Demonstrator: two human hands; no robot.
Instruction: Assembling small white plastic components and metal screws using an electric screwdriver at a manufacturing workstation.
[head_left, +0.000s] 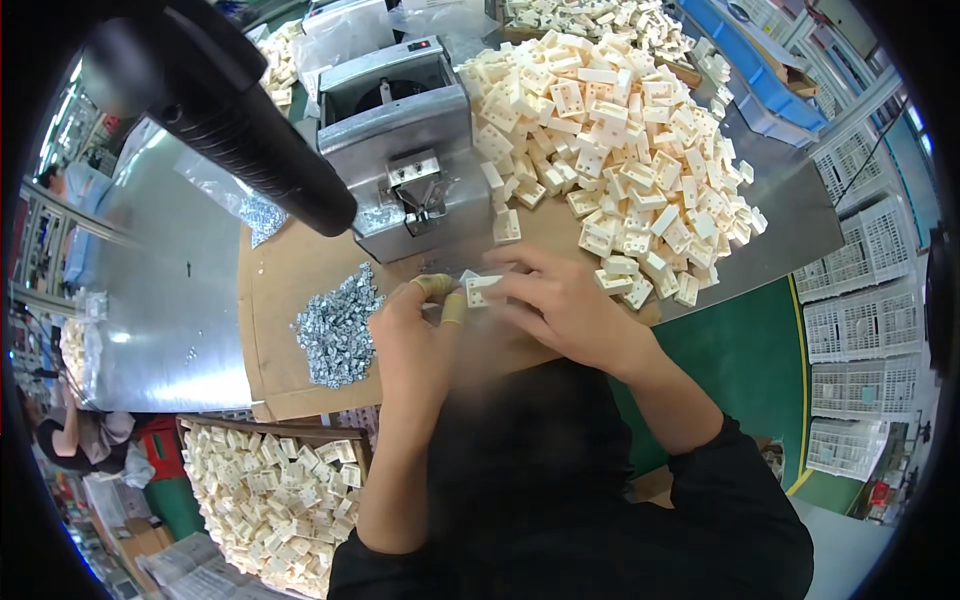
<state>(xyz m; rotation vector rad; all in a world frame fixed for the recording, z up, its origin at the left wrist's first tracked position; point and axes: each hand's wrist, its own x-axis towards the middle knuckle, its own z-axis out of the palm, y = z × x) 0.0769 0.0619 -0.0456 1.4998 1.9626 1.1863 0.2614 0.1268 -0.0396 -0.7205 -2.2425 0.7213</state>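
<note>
In the head view my right hand (572, 308) grips a cream plastic block with holes (476, 292) between thumb and fingers. My left hand (408, 335) wears yellowish finger covers on thumb and forefinger. Those two fingertips are bent together at the block's left end; whether a small part lies between them I cannot make out. Left of that hand a heap of small silvery metal parts (338, 328) lies on brown cardboard (275, 370). Just beyond both hands stands a grey metal machine (440, 190) with an open top and a small front outlet.
A black cylindrical tool (260, 145) hangs over the bench at upper left. A large pile of cream blocks (620, 140) covers the right side. At lower left, a crate (362, 452) holds more blocks. White baskets (850, 320) stand at right. Another person (75, 440) is at far left.
</note>
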